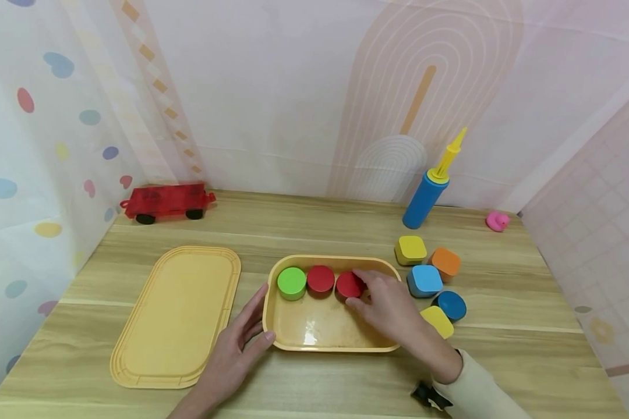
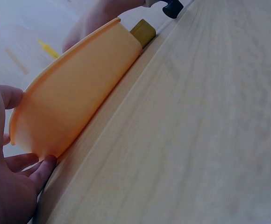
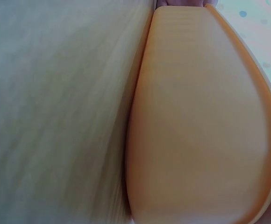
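A pale orange plastic box (image 1: 325,350) stands on the table with a green round block (image 1: 292,283) and a red round block (image 1: 321,280) along its far side. Beside these, my right hand (image 1: 390,305) reaches in over the box's right end and pinches a second red round block (image 1: 349,285) between thumb and fingers. At the left end, my left hand (image 1: 237,349) holds the box, thumb at the near corner and fingers along the end wall. The left wrist view shows those fingers low against the box wall (image 2: 74,88). The box's outer side (image 3: 201,112) fills much of the right wrist view.
To the left lies a flat yellow lid (image 1: 175,317). Several blocks, including a light blue one (image 1: 424,280), cluster right of the box. Behind stand a blue-and-yellow pump (image 1: 426,198), a pink duck (image 1: 497,221) and a red toy wagon (image 1: 168,201). A black object (image 1: 431,396) lies near the right sleeve.
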Demonstrator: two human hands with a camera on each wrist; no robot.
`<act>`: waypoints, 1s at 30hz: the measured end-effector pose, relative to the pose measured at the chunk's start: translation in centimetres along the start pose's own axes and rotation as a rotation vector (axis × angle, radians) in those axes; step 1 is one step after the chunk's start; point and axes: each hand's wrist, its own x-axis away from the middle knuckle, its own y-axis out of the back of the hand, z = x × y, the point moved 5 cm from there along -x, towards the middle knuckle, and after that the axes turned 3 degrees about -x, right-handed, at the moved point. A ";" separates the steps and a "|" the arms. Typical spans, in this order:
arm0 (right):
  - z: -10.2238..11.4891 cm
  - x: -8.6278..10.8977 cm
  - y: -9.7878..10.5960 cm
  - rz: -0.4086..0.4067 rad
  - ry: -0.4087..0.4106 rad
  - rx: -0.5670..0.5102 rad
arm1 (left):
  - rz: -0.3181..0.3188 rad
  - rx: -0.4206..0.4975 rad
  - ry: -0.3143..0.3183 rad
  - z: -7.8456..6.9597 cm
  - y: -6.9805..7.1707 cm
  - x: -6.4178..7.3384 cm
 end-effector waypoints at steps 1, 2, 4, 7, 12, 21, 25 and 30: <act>0.0 0.0 0.0 -0.005 -0.004 -0.002 | 0.001 -0.002 0.000 0.0 0.0 0.0; 0.0 -0.1 0.1 -0.012 -0.005 -0.008 | 0.002 -0.003 0.000 0.1 0.0 0.0; 0.0 -0.2 0.1 -0.030 0.001 -0.014 | 0.003 -0.006 -0.003 0.1 0.0 0.1; -0.1 -0.3 0.2 -0.053 0.015 -0.026 | 0.002 -0.009 -0.010 0.1 0.0 0.1; -0.1 -0.4 0.3 -0.070 0.015 -0.040 | -0.003 -0.008 -0.019 -0.1 0.0 0.0; -0.2 -0.5 0.3 -0.078 0.010 -0.037 | -0.006 -0.011 -0.052 -0.5 0.0 0.0; -0.2 -0.4 0.4 -0.085 0.008 -0.022 | -0.003 -0.011 -0.033 -0.2 0.1 0.0; 0.0 -0.2 0.7 -0.094 0.008 -0.012 | 0.001 -0.011 -0.024 -0.1 0.1 0.0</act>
